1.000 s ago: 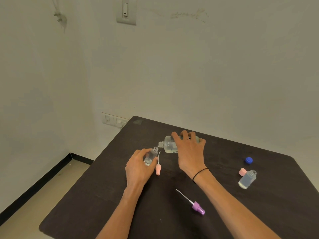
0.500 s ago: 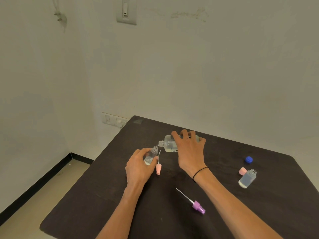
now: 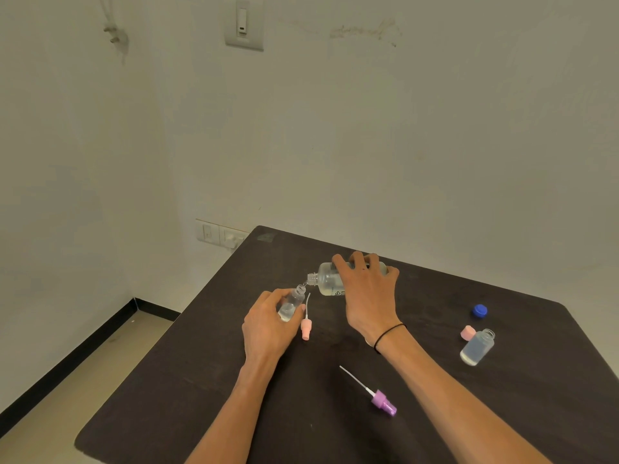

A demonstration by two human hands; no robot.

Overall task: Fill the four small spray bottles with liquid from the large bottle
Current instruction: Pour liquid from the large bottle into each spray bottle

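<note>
The right hand (image 3: 366,296) grips the large bottle (image 3: 330,279) tipped leftward, neck over the small spray bottle (image 3: 292,303) the left hand (image 3: 268,326) grips tilted to catch liquid.

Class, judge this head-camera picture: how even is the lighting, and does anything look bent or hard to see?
Head view: soft, dim, even light, faint shadows; wide-angle lens bows the table edges; clear small spray bottle and large bottle show weak outlines.

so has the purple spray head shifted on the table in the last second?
No. The purple spray head lies in the same spot, near the table's front edge.
</note>
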